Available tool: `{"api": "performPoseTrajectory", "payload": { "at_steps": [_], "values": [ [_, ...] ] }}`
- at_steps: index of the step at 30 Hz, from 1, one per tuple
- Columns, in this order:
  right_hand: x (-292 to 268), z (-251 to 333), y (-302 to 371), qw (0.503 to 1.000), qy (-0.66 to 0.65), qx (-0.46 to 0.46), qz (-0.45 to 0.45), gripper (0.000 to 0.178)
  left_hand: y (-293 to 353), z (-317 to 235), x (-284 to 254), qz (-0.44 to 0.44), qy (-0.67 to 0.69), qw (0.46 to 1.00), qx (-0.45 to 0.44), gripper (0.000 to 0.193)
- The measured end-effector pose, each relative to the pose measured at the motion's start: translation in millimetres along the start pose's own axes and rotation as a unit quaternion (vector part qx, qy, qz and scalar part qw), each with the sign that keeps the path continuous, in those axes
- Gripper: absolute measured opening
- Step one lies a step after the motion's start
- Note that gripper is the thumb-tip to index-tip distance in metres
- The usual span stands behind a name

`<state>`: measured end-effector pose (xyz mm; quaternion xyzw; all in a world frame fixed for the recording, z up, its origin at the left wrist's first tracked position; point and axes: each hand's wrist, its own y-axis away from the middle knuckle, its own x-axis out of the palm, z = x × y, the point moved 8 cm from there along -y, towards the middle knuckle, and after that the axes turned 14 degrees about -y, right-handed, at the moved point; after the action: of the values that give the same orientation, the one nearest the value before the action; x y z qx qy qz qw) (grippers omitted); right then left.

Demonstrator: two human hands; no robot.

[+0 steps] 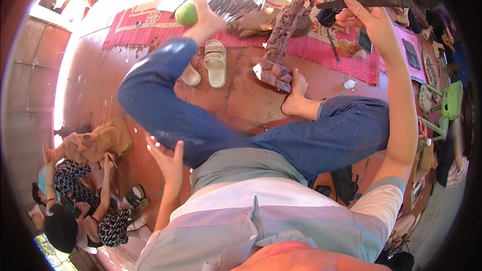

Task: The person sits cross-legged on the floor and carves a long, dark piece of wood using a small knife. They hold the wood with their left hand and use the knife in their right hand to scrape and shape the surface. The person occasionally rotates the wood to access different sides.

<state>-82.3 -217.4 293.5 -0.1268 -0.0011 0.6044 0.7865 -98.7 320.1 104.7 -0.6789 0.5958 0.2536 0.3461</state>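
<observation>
Your right hand (pixel 369 17) wraps the middle of the long dark blade (pixel 369 1), so you can't see the stretch under the fingers (pixel 351 6). Beyond the fingertips, the row of carving tools (pixel 236 1) blurs together in glare. Below your left hand (pixel 168 160), your forearm is hidden behind your shirt (pixel 261 211)

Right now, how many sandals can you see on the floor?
2. One whole pale sandal lies beside the red mat. A second sandal sits just left of it, partly hidden under the blue-jeaned leg. Others may be hidden.
</observation>
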Motion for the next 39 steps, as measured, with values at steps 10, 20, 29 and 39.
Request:
{"api": "performPoseTrajectory", "payload": {
  "at_steps": [10,20,29,39],
  "values": [
    [-9.2,-20.1,2.8,1.0,0.019,0.003,0.022,0.031,33.5,-36.0,20.0,0.357,-0.161,0.899,0.197,0.029],
    [-40.1,-28.8,43.9,0.999,0.019,0.0,-0.048,0.03,13.4,-161.0,73.5,0.439,-0.035,0.845,0.303,0.011],
    [-135.3,-148.4,127.4,0.965,-0.054,0.166,-0.196,0.037,37.3,-256.1,222.2,0.486,0.091,0.725,0.479,0.028],
    [-164.6,-183.1,157.2,0.944,-0.074,0.189,-0.262,0.038,-146.3,-142.1,362.6,0.462,0.027,0.881,0.103,0.059]
  ]
}}
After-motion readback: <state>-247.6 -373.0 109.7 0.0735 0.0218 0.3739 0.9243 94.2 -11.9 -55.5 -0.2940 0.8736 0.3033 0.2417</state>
